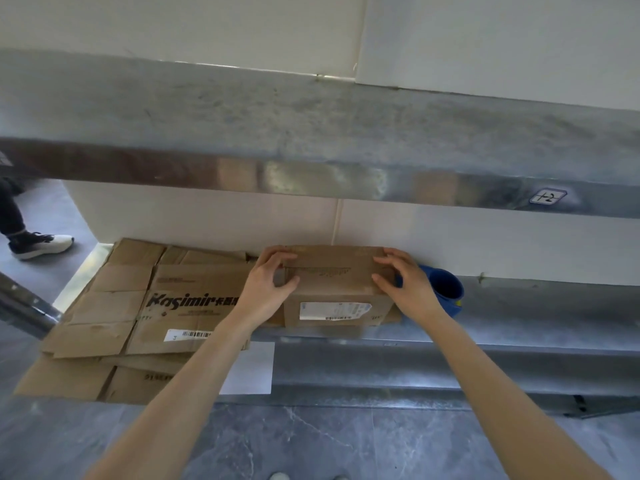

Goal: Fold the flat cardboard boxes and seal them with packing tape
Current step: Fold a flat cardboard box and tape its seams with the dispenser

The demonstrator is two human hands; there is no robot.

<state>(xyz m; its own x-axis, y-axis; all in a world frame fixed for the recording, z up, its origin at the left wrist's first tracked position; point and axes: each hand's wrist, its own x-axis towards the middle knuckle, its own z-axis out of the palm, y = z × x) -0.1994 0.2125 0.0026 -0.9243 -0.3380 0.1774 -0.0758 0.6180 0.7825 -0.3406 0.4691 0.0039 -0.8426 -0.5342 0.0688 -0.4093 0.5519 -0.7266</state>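
The left hand and right hand are gripping the folded cardboard box mid-shelf, fingers curled round its ends. With the blue tape dispenser sitting at its 3 o'clock, slackening pressure could let the flaps spring open.

I have a single view, the head camera: a wide-angle lens looking forward and down over the upper shelf onto the lower shelf and the floor. It sits close, near enough that the person's left hand and right hand grip the cardboard box mid-frame.
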